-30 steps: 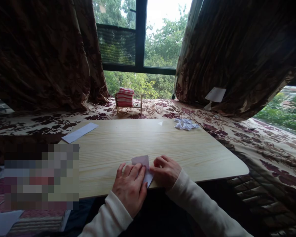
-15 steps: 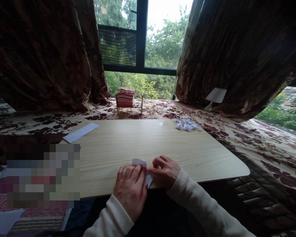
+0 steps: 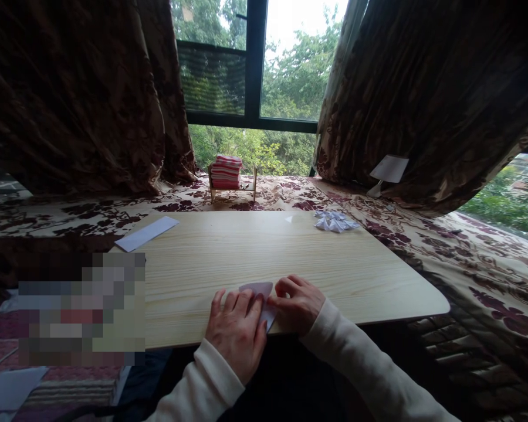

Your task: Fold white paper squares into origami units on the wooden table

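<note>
A small folded piece of white paper (image 3: 267, 315) lies at the near edge of the pale wooden table (image 3: 211, 252). My left hand (image 3: 237, 331) rests over it, fingers slightly bent and pressing it to the tabletop, with the thumb along its near side. Part of the paper is hidden beneath those fingers. At the paper's right edge, my right hand (image 3: 300, 303) has its fingers curled in, thumb and index finger pinched against the paper. The far end of the paper shows a broad flap pointing right.
Several folded white paper pieces (image 3: 335, 222) sit at the table's far right, with a small white triangle (image 3: 289, 219) to their left. Flat white paper strips (image 3: 147, 234) lie at the far left. Beyond stand a small rack with striped cloths (image 3: 227, 172) and a white lamp (image 3: 389, 169).
The paper's far flap now spreads to the right into a point, where it was narrower before. My right fingertips are more curled. The whole view has shifted slightly.
</note>
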`<act>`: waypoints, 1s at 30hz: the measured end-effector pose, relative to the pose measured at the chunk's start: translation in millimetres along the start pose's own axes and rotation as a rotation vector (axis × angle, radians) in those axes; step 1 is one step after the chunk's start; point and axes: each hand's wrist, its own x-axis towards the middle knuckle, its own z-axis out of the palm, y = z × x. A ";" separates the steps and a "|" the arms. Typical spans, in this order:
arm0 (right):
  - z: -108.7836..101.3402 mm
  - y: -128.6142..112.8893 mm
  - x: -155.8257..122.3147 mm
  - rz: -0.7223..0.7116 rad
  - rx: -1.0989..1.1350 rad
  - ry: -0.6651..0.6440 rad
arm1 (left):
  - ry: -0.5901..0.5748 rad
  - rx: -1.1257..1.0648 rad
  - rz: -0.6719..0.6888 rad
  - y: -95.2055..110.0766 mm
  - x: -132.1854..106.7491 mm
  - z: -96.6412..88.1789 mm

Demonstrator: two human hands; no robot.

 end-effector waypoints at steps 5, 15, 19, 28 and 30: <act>-0.2 -0.2 1.0 -0.010 0.015 0.005 | -0.009 0.017 -0.012 4.1 -2.2 -4.3; -3.5 5.6 -11.1 -0.022 0.105 0.027 | -0.021 0.030 -0.017 6.3 0.3 -5.7; -9.0 5.7 -6.6 0.042 0.235 0.074 | -0.012 0.031 -0.016 6.9 -0.2 -3.3; -5.6 0.0 22.0 0.153 0.203 0.066 | -0.025 0.049 -0.019 6.6 -0.5 -6.0; -2.2 -0.9 24.6 0.118 0.200 0.034 | -0.026 0.046 -0.020 6.5 -0.5 -6.4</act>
